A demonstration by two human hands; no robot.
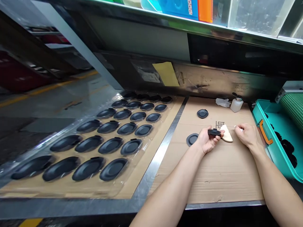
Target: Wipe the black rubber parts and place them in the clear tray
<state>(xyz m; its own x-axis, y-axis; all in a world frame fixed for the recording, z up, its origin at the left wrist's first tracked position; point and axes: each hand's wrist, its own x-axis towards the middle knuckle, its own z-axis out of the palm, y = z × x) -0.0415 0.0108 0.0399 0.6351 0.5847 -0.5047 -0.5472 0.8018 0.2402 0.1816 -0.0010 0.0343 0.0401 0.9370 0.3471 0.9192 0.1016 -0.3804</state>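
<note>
My left hand (207, 139) is closed around a black plastic lid (214, 132), which is tilted so its edge faces me. My right hand (246, 135) is curled, with a bit of something white showing at the fingertips; what it is I cannot make out. Between the hands a cream-coloured, wedge-shaped pad (226, 134) lies on the cardboard (213, 176). One black lid (192, 139) rests flat just left of my left hand, partly hidden by the wrist. Farther back lies another black lid (202, 113).
On the left, a clear plastic tray (120, 186) holds rows of black lids. A small pump bottle (236, 104) and crumpled white wipe (222, 102) stand at the back. A teal bin (266, 108) with black parts borders the right. A shelf edge (165, 23) overhangs the bench.
</note>
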